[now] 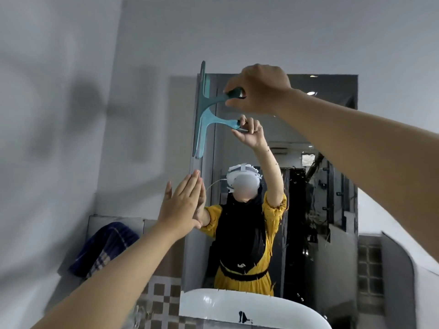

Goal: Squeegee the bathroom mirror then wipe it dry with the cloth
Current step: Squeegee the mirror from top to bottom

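- Grey bathroom wall; rectangular mirror [308, 186] mounted above a white sink [213, 305].
- Right hand [259, 89] raised, fingers clamped round the handle of a teal squeegee [204, 110].
- Squeegee blade stands vertical along the mirror's upper left edge, against the glass.
- Left hand [183, 205] open and flat, fingers together, fingertips touching the mirror's left edge below the blade; holds nothing.
- Dark blue checked cloth [104, 250] hangs at the wall, lower left, well apart from both hands.
- Droplets visible on the glass.
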A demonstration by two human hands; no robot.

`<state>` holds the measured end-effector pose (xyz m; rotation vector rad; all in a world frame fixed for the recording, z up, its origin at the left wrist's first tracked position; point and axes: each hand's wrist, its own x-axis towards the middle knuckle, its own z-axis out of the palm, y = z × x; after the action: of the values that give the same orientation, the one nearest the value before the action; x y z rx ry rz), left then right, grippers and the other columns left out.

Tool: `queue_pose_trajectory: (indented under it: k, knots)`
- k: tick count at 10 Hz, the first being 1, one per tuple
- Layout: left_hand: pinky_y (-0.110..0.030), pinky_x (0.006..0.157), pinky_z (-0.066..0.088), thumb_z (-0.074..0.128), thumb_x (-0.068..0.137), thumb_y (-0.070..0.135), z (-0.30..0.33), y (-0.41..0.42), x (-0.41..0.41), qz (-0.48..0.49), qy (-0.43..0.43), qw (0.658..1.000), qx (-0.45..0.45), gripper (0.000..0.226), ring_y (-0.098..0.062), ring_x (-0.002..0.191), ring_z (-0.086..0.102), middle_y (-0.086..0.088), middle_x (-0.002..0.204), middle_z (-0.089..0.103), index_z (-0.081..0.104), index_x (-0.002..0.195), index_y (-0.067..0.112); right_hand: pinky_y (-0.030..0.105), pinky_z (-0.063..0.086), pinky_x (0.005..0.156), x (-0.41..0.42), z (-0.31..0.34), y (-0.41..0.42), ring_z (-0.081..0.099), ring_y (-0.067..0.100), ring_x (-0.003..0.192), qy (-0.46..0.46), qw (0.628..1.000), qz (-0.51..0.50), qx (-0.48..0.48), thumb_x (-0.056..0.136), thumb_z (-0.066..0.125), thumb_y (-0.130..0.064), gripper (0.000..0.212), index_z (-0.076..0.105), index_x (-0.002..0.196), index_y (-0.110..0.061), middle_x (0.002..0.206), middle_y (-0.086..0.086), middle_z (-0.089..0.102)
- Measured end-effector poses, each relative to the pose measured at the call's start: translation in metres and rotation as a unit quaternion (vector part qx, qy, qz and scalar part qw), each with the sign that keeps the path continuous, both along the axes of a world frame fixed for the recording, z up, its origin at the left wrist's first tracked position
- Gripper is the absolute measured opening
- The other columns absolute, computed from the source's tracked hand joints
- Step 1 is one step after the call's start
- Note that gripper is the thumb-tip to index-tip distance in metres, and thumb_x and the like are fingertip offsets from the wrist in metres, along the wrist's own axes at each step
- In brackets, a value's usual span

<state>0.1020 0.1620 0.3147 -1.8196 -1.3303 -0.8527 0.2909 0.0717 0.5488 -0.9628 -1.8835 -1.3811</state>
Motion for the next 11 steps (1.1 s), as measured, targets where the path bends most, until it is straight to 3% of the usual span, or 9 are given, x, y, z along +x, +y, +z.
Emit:
queue_pose_trajectory:
  k: [1,2,8,11]
  knots:
    - [-0.043,0.11,-0.014,0.073,0.071,0.03,-0.003,0.003,0.001,-0.044,-0.032,0.998,-0.012,0.105,-0.021,0.144,-0.004,-0.003,0.157,-0.005,0.004,0.147,0.014,0.03,0.038,0.067,-0.003,0.002,0.009,0.062,0.027,0.092,-0.001,1.0,-0.009,-0.003,0.089,0.059,-0.044,0.029,0.067,0.112,-0.028,0.1,0.001,0.068]
    - [-0.047,0.112,-0.006,0.074,0.071,0.031,-0.002,0.002,-0.001,-0.044,-0.023,0.999,-0.014,0.105,-0.023,0.144,-0.003,-0.008,0.158,-0.002,0.004,0.147,0.011,0.029,0.038,0.067,0.0,0.003,0.015,0.062,0.025,0.092,0.008,1.0,-0.002,-0.007,0.089,0.06,-0.043,0.027,0.067,0.111,-0.029,0.1,-0.001,0.07]
    - [-0.048,0.113,-0.002,0.075,0.071,0.029,-0.003,0.0,-0.005,-0.058,-0.051,0.997,-0.033,0.103,-0.019,0.144,-0.001,-0.003,0.158,0.0,0.007,0.147,0.016,0.032,0.038,0.068,0.096,0.005,-0.009,0.051,0.018,0.085,0.051,0.997,-0.043,-0.031,0.085,0.063,-0.046,0.031,0.067,0.113,-0.032,0.105,-0.002,0.069]
    - [-0.05,0.114,0.001,0.075,0.07,0.028,-0.005,0.0,0.001,-0.04,-0.064,0.997,-0.029,0.103,-0.021,0.144,0.002,-0.005,0.158,0.003,0.008,0.147,0.014,0.031,0.036,0.068,0.171,-0.011,-0.031,0.049,0.02,0.082,0.095,0.991,-0.088,-0.037,0.085,0.065,-0.045,0.028,0.068,0.11,-0.033,0.084,-0.007,0.057]
